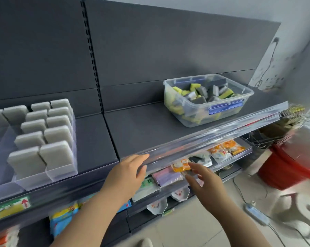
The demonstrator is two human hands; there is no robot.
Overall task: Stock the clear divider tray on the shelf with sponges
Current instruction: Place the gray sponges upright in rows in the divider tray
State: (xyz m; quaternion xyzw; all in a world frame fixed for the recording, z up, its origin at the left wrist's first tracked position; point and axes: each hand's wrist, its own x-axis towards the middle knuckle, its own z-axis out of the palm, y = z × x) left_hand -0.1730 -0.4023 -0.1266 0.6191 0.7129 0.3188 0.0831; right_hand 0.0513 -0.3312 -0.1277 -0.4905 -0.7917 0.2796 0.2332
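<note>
Sponges [42, 139] of grey foam stand on edge in a clear divider tray [61, 172] on the dark shelf [132, 129], up and to the left of the person's left hand [127, 172]. That hand reaches to the shelf's clear front rail [222, 129], fingers [141, 156] laid out straight over its top edge, holding nothing. The right hand [206, 182] hangs just beside it and lower, fingers spread and loose, also holding nothing, in front of the shelf below. The 2 hands are apart.

The tray's 2 columns nearest the left hand are filled front to back; more grey sponges sit at the back of the lanes farther left.

Beyond the right hand, up on the same shelf and well apart from the tray, a clear storage bin [195, 118] with blue latches holds a loose heap of yellow-and-grey sponges [202, 91]. The front rail runs between both hands and that bin.

Just past the right hand's fingertips, an orange packet [181, 165] and a purple packet [168, 176] lie on the lower shelf. Far right of the right hand, a red bucket [289, 164], a white stool [304, 209] and a power strip [256, 213] sit on the tiled floor.
</note>
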